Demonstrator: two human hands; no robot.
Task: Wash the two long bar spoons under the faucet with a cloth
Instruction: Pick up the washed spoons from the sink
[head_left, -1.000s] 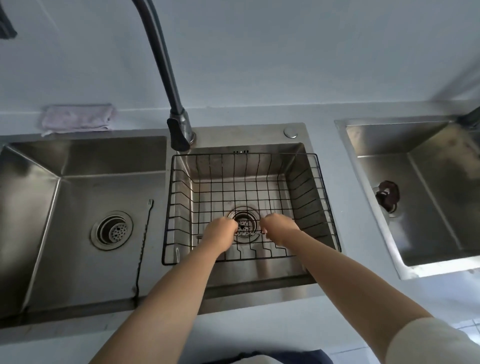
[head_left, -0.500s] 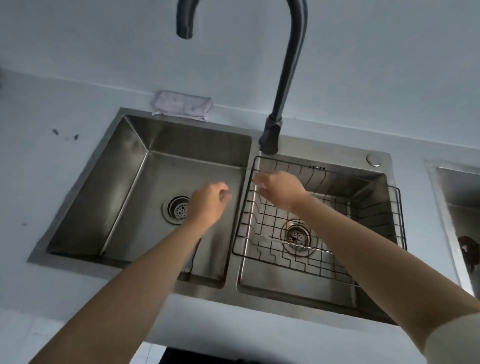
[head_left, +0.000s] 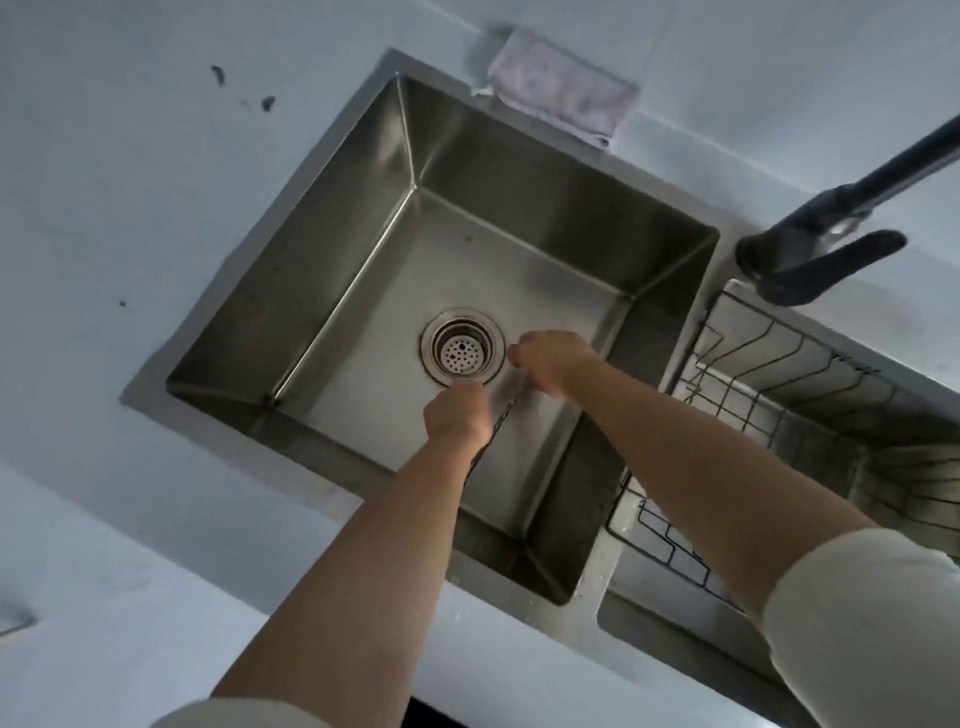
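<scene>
A long twisted bar spoon (head_left: 503, 413) lies slanted on the floor of the left sink basin (head_left: 519, 270), just right of the drain (head_left: 462, 347). My right hand (head_left: 556, 361) is closed over its upper end. Beside the shaft sits my left hand (head_left: 457, 413), knuckles up and fingers curled under; I cannot tell whether it grips the spoon. A folded pale cloth (head_left: 563, 96) rests on the counter behind the basin. The dark faucet (head_left: 831, 234) stands at the right with no water running. I see only one spoon.
A black wire basket (head_left: 779, 384) sits in the right basin, partly hidden by my right forearm. A pale counter (head_left: 130, 260) with a few dark specks surrounds the sink.
Both hands left the wire basket in the right basin and came down into the left basin onto the spoon. The view swung left and tilted.
</scene>
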